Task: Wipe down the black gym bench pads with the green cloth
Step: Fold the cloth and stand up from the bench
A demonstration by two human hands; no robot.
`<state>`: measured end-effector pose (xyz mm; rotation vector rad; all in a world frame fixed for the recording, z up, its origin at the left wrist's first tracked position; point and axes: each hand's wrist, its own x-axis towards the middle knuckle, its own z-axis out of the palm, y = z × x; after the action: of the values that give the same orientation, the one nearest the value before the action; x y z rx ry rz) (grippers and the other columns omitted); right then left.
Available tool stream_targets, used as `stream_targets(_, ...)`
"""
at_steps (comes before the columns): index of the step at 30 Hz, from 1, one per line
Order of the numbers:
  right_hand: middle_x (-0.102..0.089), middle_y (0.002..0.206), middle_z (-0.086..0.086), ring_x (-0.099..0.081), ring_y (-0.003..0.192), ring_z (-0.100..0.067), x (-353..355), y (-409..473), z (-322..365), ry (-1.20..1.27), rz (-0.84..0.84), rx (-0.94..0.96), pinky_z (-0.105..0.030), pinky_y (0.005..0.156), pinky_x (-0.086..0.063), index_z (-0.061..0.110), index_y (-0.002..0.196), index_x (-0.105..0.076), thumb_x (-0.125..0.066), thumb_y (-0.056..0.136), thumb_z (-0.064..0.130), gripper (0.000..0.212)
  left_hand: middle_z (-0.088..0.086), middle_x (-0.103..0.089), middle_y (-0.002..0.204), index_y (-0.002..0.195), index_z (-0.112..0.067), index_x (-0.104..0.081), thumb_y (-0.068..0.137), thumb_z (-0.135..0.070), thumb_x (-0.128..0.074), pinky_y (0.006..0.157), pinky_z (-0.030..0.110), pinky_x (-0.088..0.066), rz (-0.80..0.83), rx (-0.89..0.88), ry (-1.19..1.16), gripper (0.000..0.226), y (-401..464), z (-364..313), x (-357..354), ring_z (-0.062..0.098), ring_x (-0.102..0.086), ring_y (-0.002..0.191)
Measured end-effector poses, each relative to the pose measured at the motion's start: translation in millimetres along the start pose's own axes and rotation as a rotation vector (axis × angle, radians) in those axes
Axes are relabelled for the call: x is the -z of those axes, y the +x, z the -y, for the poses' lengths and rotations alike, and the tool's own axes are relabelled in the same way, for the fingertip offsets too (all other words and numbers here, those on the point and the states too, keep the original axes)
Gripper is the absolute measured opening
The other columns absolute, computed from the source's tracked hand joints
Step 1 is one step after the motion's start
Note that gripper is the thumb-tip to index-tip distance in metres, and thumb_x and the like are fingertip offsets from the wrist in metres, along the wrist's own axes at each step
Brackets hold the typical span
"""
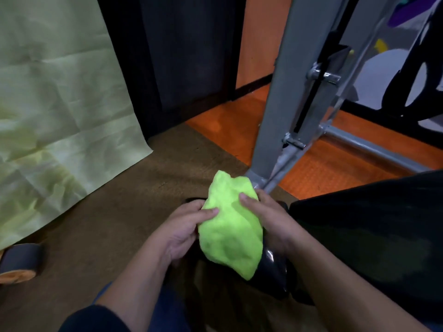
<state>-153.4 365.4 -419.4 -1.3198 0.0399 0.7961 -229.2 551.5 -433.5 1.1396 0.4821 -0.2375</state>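
Note:
A bright green cloth (230, 226) is bunched over a small glossy black roller pad (273, 267) low in the middle of the view. My left hand (184, 231) grips the cloth's left side, thumb pressed on top. My right hand (271, 216) grips its right side, fingers curled over the cloth and pad. A larger black bench pad (374, 236) fills the lower right, right beside my right forearm. Most of the roller pad is hidden under the cloth and hands.
A grey steel upright (287, 92) of the machine rises just behind the cloth, with a grey floor bar (374, 147) running right. Brown mat and orange floor (323, 168) lie below. A pale yellow sheet (55, 92) hangs at left. A dark roll (21, 259) lies at the lower left.

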Motion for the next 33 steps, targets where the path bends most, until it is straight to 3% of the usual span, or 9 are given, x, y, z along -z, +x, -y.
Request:
stream_targets(3, -0.068, 0.124, -0.018, -0.067, 0.113, -0.035, 14, -24, 9, 0.08, 0.072, -0.116, -0.05, 0.097, -0.053, 0.007, 0.131, -0.06, -0.063, 0.094, 0.032, 0.045, 0.023, -0.07, 0.116, 0.119, -0.002, -0.062, 0.085, -0.004, -0.07, 0.095, 0.051, -0.053, 0.049, -0.06, -0.069, 0.035, -6, -15, -28, 0.037, -0.068, 0.108)
stream_targets(7, -0.068, 0.124, -0.021, -0.066, 0.113, -0.037, 34, -36, 12, 0.219, 0.037, -0.062, -0.051, 0.098, -0.053, 0.003, 0.127, -0.064, -0.064, 0.094, 0.029, 0.042, 0.018, -0.072, 0.111, 0.122, -0.007, -0.059, 0.083, 0.007, -0.067, 0.088, 0.052, -0.057, 0.03, -0.143, -0.067, 0.043, -10, -26, -60, 0.034, -0.071, 0.101)
stream_targets(11, -0.069, 0.118, -0.024, -0.066, 0.111, -0.042, 53, -33, 14, 0.22, -0.11, 0.113, -0.055, 0.1, -0.05, 0.005, 0.123, -0.066, -0.061, 0.096, 0.018, 0.031, 0.017, -0.074, 0.106, 0.12, -0.007, -0.062, 0.084, 0.008, -0.065, 0.08, 0.046, -0.059, -0.011, -0.165, -0.064, 0.039, -5, -33, -83, 0.032, -0.072, 0.096)
stream_targets(14, -0.073, 0.107, -0.017, -0.069, 0.103, -0.038, 60, -29, 20, -0.075, -0.275, 0.323, -0.046, 0.089, -0.056, 0.017, 0.104, -0.076, -0.064, 0.094, 0.026, 0.018, 0.022, -0.074, 0.105, 0.117, -0.001, -0.063, 0.086, 0.009, -0.062, 0.072, 0.041, -0.061, -0.019, -0.123, -0.101, 0.033, 7, -38, -100, 0.034, -0.073, 0.092)
stream_targets(17, -0.075, 0.1, -0.011, -0.072, 0.087, -0.023, 76, -27, 31, -0.102, -0.398, 0.462, -0.032, 0.07, -0.057, 0.016, 0.099, -0.076, -0.06, 0.098, 0.014, 0.016, 0.022, -0.071, 0.113, 0.121, 0.0, -0.062, 0.09, -0.004, -0.063, 0.082, 0.046, -0.06, 0.011, -0.077, -0.206, 0.031, 25, -46, -120, 0.035, -0.071, 0.101)
stream_targets(21, -0.075, 0.103, -0.018, -0.072, 0.086, -0.03, 103, -33, 70, 0.055, -0.201, 0.393, -0.035, 0.071, -0.057, 0.012, 0.107, -0.073, -0.062, 0.094, 0.011, 0.017, 0.023, -0.066, 0.124, 0.129, -0.005, -0.061, 0.097, -0.029, -0.053, 0.098, 0.057, -0.05, 0.159, 0.063, -0.287, 0.041, 52, -67, -158, 0.039, -0.065, 0.114)
stream_targets(25, -0.076, 0.096, -0.003, -0.069, 0.084, -0.017, 135, -45, 116, -0.131, -0.38, 0.534, -0.035, 0.075, -0.055, 0.034, 0.1, -0.073, -0.068, 0.092, 0.016, 0.021, 0.025, -0.065, 0.126, 0.132, -0.003, -0.059, 0.096, -0.025, -0.051, 0.097, 0.058, -0.05, 0.27, 0.091, -0.291, 0.043, 75, -94, -209, 0.039, -0.064, 0.115)
stream_targets(30, -0.073, 0.11, -0.018, -0.071, 0.099, -0.035, 165, -94, 179, 0.225, -0.358, 0.422, -0.044, 0.081, -0.056, 0.022, 0.113, -0.07, -0.069, 0.086, 0.021, 0.028, 0.026, -0.065, 0.124, 0.125, -0.001, -0.065, 0.087, -0.029, -0.073, 0.1, 0.061, -0.047, 0.32, 0.154, -0.209, 0.048, 65, -139, -287, 0.042, -0.065, 0.113)
stream_targets(33, -0.075, 0.101, 0.001, -0.071, 0.095, -0.023, 178, -146, 225, -0.026, -0.585, 0.447, -0.038, 0.082, -0.056, 0.035, 0.103, -0.069, -0.068, 0.085, 0.028, 0.019, 0.028, -0.063, 0.126, 0.123, 0.0, -0.067, 0.074, -0.016, -0.082, 0.108, 0.061, -0.039, 0.328, 0.21, -0.182, 0.054, 44, -174, -345, 0.045, -0.063, 0.115)
